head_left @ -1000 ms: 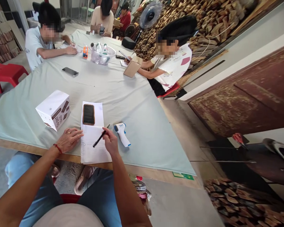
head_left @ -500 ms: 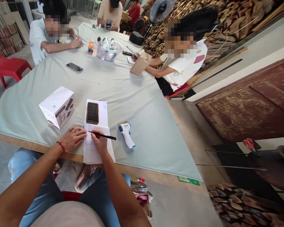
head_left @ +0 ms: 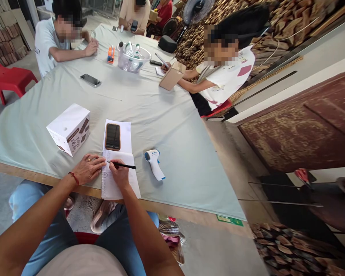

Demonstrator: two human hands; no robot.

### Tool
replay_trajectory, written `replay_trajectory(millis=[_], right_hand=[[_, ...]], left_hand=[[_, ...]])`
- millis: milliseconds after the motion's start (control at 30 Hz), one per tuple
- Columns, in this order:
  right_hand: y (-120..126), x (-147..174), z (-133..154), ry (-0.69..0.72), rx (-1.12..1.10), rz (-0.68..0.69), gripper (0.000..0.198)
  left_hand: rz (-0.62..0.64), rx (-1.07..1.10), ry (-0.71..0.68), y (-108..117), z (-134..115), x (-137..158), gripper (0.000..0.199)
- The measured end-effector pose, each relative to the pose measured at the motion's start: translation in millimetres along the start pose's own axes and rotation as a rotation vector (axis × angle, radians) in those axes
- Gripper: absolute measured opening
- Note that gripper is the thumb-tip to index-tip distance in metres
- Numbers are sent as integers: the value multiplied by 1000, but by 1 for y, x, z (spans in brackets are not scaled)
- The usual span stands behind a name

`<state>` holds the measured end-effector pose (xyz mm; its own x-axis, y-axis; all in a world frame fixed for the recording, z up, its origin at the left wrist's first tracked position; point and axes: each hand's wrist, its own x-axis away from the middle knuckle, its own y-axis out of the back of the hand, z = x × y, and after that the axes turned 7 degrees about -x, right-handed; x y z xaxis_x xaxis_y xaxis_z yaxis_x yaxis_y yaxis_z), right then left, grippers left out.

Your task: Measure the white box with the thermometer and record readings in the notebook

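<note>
An open notebook (head_left: 119,188) lies at the near edge of the table, with handwriting down its left side. My right hand (head_left: 120,174) rests on its lower page, fingers closed round a black pen (head_left: 126,166) whose tip meets the paper near the left margin. Flat on the cloth, my left hand (head_left: 89,168) has its fingers stretched out, the fingertips touching the notebook's left edge. A smartphone (head_left: 112,137) in a brown case lies on the upper page. Right of the notebook is a white and blue infrared thermometer (head_left: 154,165). A white printed box (head_left: 70,128) stands beyond my left hand.
A pale cloth (head_left: 178,142) covers the table. Farther off are another phone (head_left: 91,80), an orange tape dispenser (head_left: 110,55), a clear basin (head_left: 145,57) of bottles and a cardboard box (head_left: 171,76). Several people sit round the far side; one at the right holds a pen.
The pen in my right hand has tilted a little and its back end has swung left. My left hand stays flat in place. The view has shifted slightly.
</note>
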<state>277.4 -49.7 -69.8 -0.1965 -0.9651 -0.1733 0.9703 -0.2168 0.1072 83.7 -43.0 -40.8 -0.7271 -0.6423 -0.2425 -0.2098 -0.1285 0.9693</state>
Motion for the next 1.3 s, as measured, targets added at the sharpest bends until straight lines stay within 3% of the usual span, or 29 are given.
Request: replay_trajectory(millis=[1300], right_hand=[[0,0,-2,12,7,-21,16]], left_hand=[[35,33,6,3,0,-1,39]])
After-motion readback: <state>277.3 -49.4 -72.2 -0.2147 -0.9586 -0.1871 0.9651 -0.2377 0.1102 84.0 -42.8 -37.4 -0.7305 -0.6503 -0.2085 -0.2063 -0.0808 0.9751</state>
